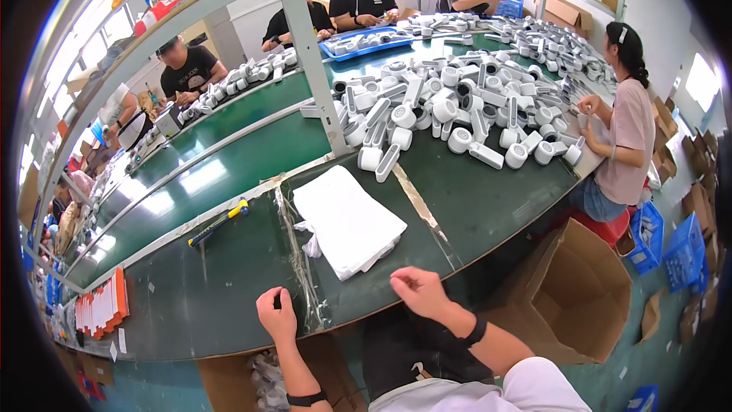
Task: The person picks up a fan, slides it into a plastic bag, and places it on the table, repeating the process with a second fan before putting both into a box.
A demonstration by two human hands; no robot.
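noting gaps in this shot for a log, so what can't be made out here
All in the head view:
Palms of the left hand and right hand: hidden by the curled hands themselves, so anything small inside can't be ruled out.
White stack: layers too thin to count.
Grey-and-white pile: lower pieces hidden by upper ones.
Carton below the table: partly hidden by the left forearm, cut off by the lower edge.

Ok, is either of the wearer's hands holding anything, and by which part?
No hold shows: the left hand and right hand are both curled with nothing visible in them, the right near the white stack.
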